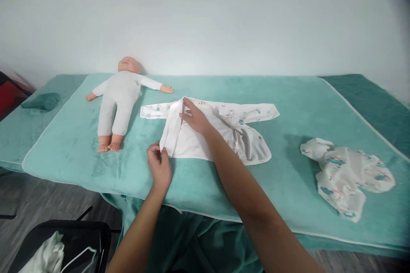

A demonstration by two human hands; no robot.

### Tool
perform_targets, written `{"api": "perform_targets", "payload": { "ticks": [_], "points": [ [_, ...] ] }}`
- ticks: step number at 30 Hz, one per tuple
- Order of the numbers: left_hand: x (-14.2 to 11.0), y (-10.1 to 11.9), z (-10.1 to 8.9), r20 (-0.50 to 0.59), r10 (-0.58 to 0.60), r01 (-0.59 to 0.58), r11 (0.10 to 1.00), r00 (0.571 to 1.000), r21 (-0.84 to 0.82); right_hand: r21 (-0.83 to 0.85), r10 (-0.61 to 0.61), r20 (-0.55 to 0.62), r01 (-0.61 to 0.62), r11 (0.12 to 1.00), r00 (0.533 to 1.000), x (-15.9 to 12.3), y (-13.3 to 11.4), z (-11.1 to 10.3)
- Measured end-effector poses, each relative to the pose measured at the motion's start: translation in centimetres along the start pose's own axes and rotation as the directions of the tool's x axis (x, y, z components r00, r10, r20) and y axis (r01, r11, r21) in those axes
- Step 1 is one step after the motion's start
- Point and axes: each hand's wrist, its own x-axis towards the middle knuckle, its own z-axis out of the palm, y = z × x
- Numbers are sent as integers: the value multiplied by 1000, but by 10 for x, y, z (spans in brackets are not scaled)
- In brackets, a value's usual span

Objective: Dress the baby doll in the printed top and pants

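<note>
A white baby jacket with a small teal print (224, 130) lies spread open on the teal blanket (80, 153), sleeves out to both sides. My left hand (159, 165) pinches the lower corner of its left front panel, fingers closed on the fabric. My right hand (195, 116) rests near the collar, fingers pressed on the folded edge of the same panel. A baby doll in a pale grey suit (119, 100) lies on its back to the left of the jacket.
A crumpled printed garment (347, 177) lies at the right of the blanket. A dark green cloth bundle (41, 101) sits at the far left. A black bin with white cloth (60, 247) stands on the floor below. A white wall runs behind the table.
</note>
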Motion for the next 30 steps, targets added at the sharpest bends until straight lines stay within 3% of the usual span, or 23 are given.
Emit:
{"api": "perform_targets", "payload": {
  "ticks": [3,7,10,14,16,19,23,27,30],
  "points": [
    [-1,-3,2,-50,-21,18,998,999,-60,-175,10,-15,-12,985,1000,0,0,2],
    [0,-3,1,-87,-24,20,998,996,-53,-337,-102,-65,74,939,993,0,-3,4],
    [0,2,-2,-107,78,-75,997,991,31,-422,-153,-54,117,899,987,-1,-7,3],
    [-3,11,-7,-93,225,-203,958,970,202,-525,-134,16,122,842,991,-3,-12,3],
    [-4,13,-8,-38,321,-303,922,946,239,-566,-93,61,111,817,994,-3,-13,5],
    [-3,13,-8,144,461,-481,862,876,164,-631,-50,85,92,770,995,-1,-15,9],
    [3,8,-3,391,502,-567,821,771,63,-689,-35,96,92,719,995,-1,-18,9],
    [6,5,0,454,499,-591,803,738,79,-746,-18,102,89,660,995,-19,-19,-3],
    [4,6,0,476,541,-629,777,693,33,-804,-30,4,21,594,1000,-51,-17,-23]
  ]
}}
